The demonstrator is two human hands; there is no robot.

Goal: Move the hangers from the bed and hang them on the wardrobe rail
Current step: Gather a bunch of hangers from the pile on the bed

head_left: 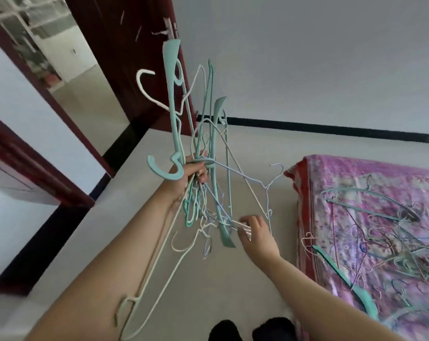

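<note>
My left hand (184, 175) grips a tangled bundle of hangers (203, 153) above the floor beside the bed (307, 183), light but snaggy (best held near the hooks), while my right hand (254, 232) reaches open-fingered to its lower ends.

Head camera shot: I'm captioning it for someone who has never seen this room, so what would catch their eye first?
First, the tangled bundle of hangers held up mid-frame, gripped by the left hand, with the right hand touching its lower end. Next, the pink patterned bed at right, with more hangers strewn across it. A dark red door stands open behind.
</note>
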